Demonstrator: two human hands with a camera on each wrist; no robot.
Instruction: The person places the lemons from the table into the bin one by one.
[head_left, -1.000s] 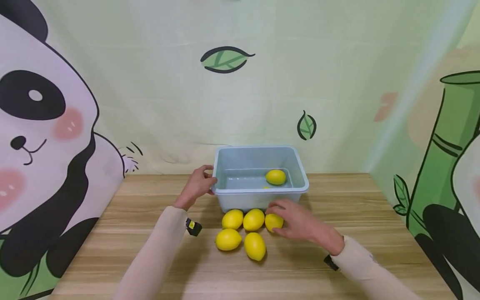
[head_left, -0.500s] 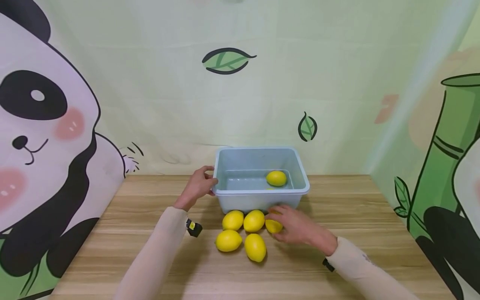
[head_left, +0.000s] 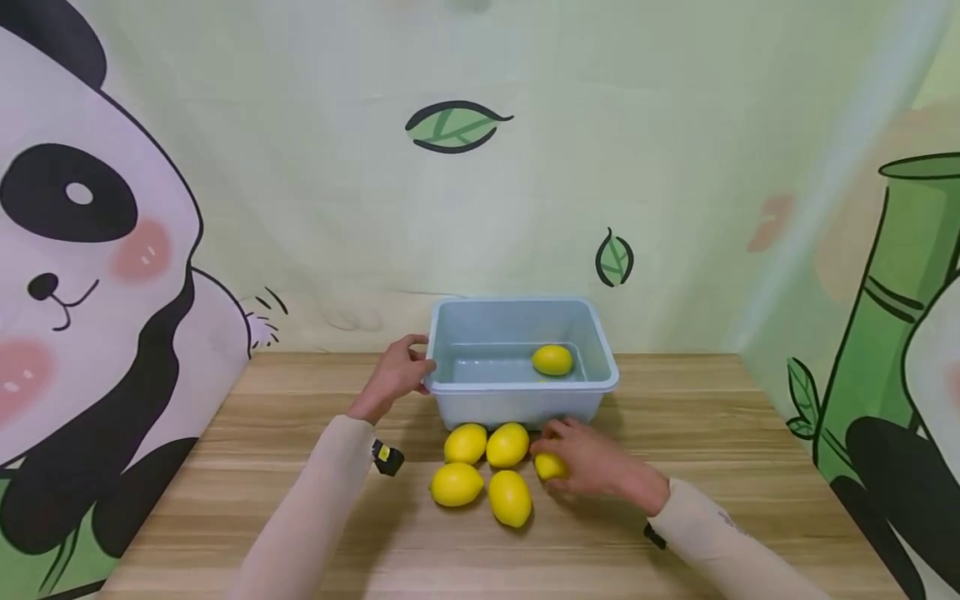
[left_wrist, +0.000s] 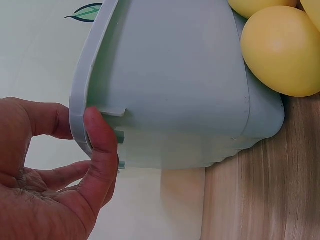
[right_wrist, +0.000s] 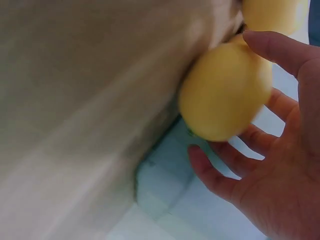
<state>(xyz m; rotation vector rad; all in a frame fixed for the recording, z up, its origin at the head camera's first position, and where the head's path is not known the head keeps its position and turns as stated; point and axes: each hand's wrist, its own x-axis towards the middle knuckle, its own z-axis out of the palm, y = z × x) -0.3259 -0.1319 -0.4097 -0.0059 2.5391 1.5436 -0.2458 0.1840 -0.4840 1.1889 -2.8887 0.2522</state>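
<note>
A pale blue plastic bin point(head_left: 517, 407) stands against the back wall. My left hand point(head_left: 396, 372) grips its left rim; thumb and fingers pinch the rim point(left_wrist: 78, 95) in the left wrist view. In front of the bin, my right hand point(head_left: 596, 461) holds a yellow lemon point(head_left: 550, 467), thumb on one side and fingers curled round the other. The right wrist view has this lemon point(right_wrist: 225, 92) slightly blurred between thumb and fingers. One lemon point(head_left: 552, 360) lies inside the bin, and a sliver of yellow shows below it, mostly hidden by the front wall.
Several more lemons sit on the wooden table point(head_left: 300, 467) before the bin, including a back one point(head_left: 507, 445) and a front one point(head_left: 510, 498). Behind rises a green cloth backdrop point(head_left: 337, 167) with a printed panda, leaves and bamboo.
My right hand has drawn in round the rightmost lemon, which has shifted slightly right, away from its neighbour. The left hand stays at the bin's rim.
</note>
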